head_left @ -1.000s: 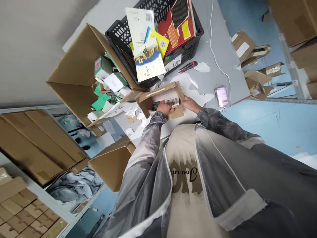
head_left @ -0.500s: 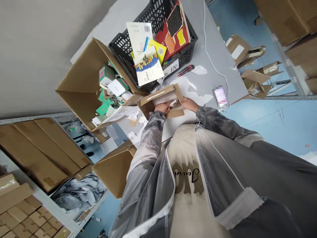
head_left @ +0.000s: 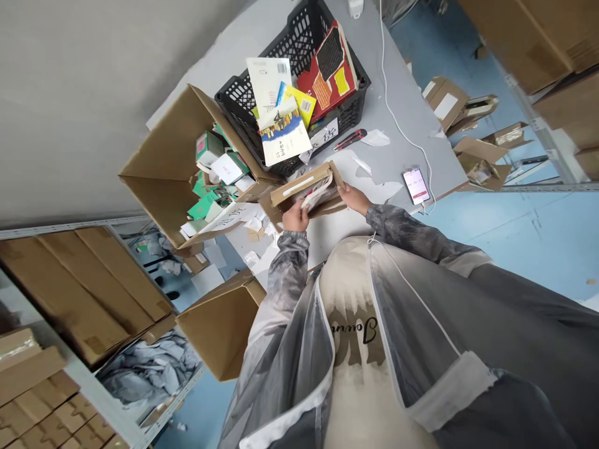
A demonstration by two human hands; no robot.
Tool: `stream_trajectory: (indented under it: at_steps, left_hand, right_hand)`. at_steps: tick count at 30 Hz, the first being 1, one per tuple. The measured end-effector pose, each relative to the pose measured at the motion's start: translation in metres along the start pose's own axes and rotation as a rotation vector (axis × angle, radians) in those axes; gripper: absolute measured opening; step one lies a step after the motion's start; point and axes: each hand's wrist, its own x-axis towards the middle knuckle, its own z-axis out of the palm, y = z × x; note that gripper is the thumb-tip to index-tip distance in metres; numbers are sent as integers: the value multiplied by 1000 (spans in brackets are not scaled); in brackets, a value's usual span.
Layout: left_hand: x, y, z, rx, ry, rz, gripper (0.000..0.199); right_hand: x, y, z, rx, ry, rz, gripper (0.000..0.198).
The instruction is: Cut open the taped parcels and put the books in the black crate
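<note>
A small opened cardboard box (head_left: pixel 299 185) is tilted over the table's front edge, its open side towards me. My right hand (head_left: pixel 354 198) grips the box's right end, fingers closed on the cardboard. At the opening, my left hand (head_left: pixel 296 215) pinches a thin, pale item in clear, shiny wrapping (head_left: pixel 321 193). That item lies partly inside the box, and its kind cannot be made out. Just behind the box stands a black plastic crate (head_left: pixel 294 40). On it are a white book with a city picture (head_left: pixel 284 138), a yellow book (head_left: pixel 306 107) and a red book (head_left: pixel 322 87).
Left of the crate, a big carton (head_left: pixel 159 159) holds green and white small boxes (head_left: pixel 210 149). A red-black utility knife (head_left: pixel 350 140), paper scraps (head_left: pixel 374 138) and a phone (head_left: pixel 416 185) on a white cable (head_left: pixel 397 112) lie on the table. Another open carton (head_left: pixel 219 324) stands below left.
My left hand has drawn back from inside the box and now pinches the wrapped item at the opening. The box has tilted slightly; my right hand stays on its end.
</note>
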Motion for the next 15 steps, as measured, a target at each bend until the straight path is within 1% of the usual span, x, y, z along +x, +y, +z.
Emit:
stream_trajectory:
  at_steps: [1,3,5,6,7,8,10,12,13,14,15]
  left_hand:
    - [-13,-9,-4,-132,130,-6,44]
    - [-39,-25,-17,-371,431,-47,48]
    - [-64,-35,-37,-558,755,-131,59]
    - [-76,-38,-49,-653,900,-150,62]
    - [-88,-39,-63,-754,1014,-140,65]
    - [-100,-39,-77,-852,1101,-111,68]
    - [-125,-36,-102,-997,1183,-42,75]
    - [-150,-30,-116,-1095,1210,-25,79]
    - [-162,-27,-116,-1139,1203,-46,79]
    - [-171,-24,-113,-1188,1182,-88,79]
    - [-179,-20,-107,-1245,1143,-145,79]
  right_hand:
    - [-1,-2,0,4,-3,2,63]
    - [0,-7,-1,8,-6,-9,64]
    - [3,-11,-2,17,9,-25,66]
    - [4,-14,-2,25,24,-25,70]
    - [4,-17,-3,35,48,-18,75]
    - [3,-21,-3,43,84,-10,82]
    - [-6,-31,-6,54,202,-30,95]
    - [-26,-44,-10,77,338,-148,95]
    - [-40,-51,-12,98,385,-232,90]
    - [-56,-58,-15,132,395,-319,84]
    - [-73,-64,-17,173,366,-390,79]
